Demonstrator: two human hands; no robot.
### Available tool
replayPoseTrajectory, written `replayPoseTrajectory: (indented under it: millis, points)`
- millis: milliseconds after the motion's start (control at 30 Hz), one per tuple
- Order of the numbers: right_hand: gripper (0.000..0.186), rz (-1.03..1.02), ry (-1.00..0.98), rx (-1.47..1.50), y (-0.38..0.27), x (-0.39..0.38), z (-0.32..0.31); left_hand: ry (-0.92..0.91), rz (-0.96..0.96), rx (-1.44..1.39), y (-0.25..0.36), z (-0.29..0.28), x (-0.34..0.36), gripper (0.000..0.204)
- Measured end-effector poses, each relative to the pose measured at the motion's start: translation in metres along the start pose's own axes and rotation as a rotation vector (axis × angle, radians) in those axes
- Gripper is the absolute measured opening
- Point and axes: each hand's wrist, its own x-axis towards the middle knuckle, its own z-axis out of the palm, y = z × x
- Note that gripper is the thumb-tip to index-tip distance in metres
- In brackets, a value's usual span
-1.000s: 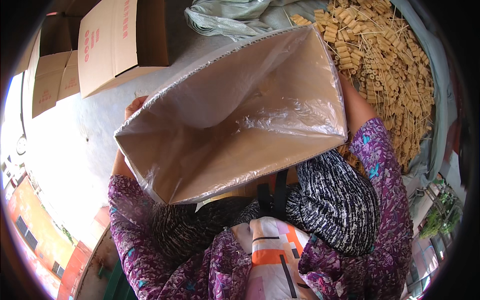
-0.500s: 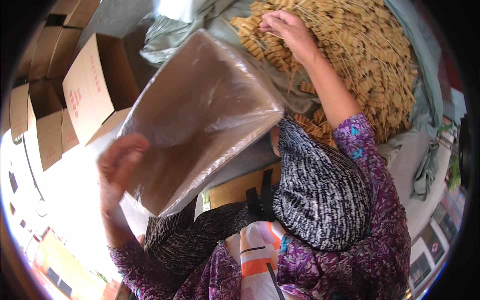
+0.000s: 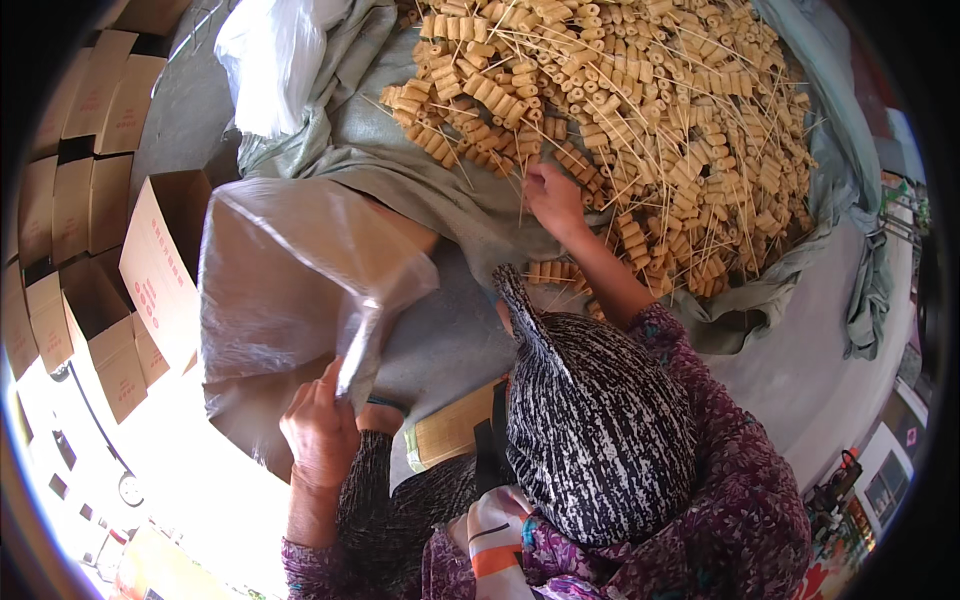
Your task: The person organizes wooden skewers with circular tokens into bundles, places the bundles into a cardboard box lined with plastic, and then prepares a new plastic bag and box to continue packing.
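Observation:
My left hand is closed on the gathered edge of a clear plastic liner. The liner drapes over a brown cardboard box, mostly hidden under the film. Ahead and to the right lies a big heap of skewers, tan ridged rolls on thin wooden sticks. My right hand is at the near edge of that heap, its fingers pinched together at the stick of a skewer. My bent knee, in black-and-white speckled cloth, comes up below the right forearm.
Several open cardboard boxes stand stacked at the left. A grey-green cloth lies under the heap, with a white plastic bag at its far left. A taped carton sits close by my legs.
The left hand has gone from open beside the lined box to gripping the liner, now folded over the box's opening. The right hand has come nearer, to the heap's near edge.

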Motion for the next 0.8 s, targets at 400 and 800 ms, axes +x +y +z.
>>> replayPoseTrajectory:
  millis: [400, 800]
  points:
    - [0.027, 0.269, -0.261, 0.117, 0.013, 0.032, 0.016, 0.318, 0.199, 0.190, 0.025, -0.011, 0.042, 0.036]
    - [0.016, 0.448, -0.721, 0.771, -0.018, -0.073, 0.000, 0.172, -0.232, -1.184, 0.074, 0.155, 0.118, 0.032]
